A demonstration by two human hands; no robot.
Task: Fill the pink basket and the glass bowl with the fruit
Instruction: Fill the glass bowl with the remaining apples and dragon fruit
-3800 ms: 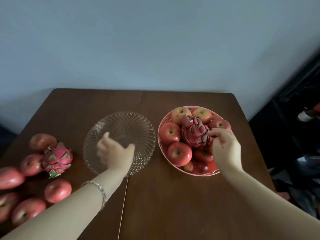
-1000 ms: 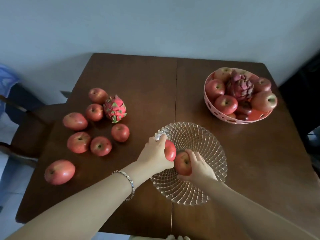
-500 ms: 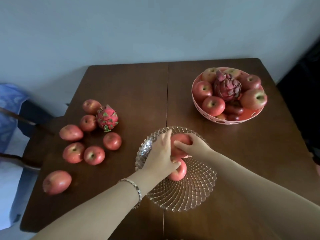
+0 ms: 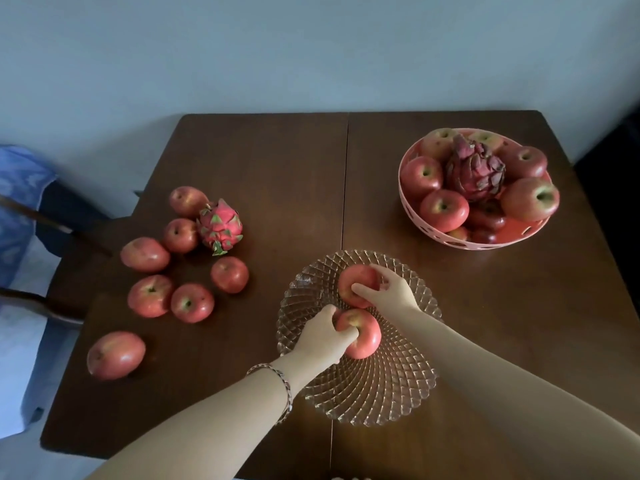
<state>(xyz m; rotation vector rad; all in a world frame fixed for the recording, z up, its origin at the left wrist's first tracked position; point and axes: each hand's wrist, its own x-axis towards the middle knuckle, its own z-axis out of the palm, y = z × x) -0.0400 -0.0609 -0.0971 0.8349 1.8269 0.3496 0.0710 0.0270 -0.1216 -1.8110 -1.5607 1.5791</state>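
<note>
The glass bowl (image 4: 381,393) sits near the table's front middle with two red apples in it. My left hand (image 4: 323,337) grips the nearer apple (image 4: 363,336) from its left side. My right hand (image 4: 391,291) holds the farther apple (image 4: 356,282) against the bowl's back part. The pink basket (image 4: 408,206) stands at the back right, piled with several apples and a dark dragon fruit (image 4: 474,169). On the left of the table lie several loose apples (image 4: 192,303) and a bright pink dragon fruit (image 4: 220,226).
The brown table (image 4: 277,174) has a seam down its middle. A chair with blue cloth (image 4: 20,188) stands off the left edge. One apple (image 4: 116,355) lies alone close to the front left edge. A grey wall runs behind the table.
Both hands have lowered their apples into the glass bowl. The right hand's apple has gone to the bowl's back part, the left hand's apple to the middle. The view has shifted slightly.
</note>
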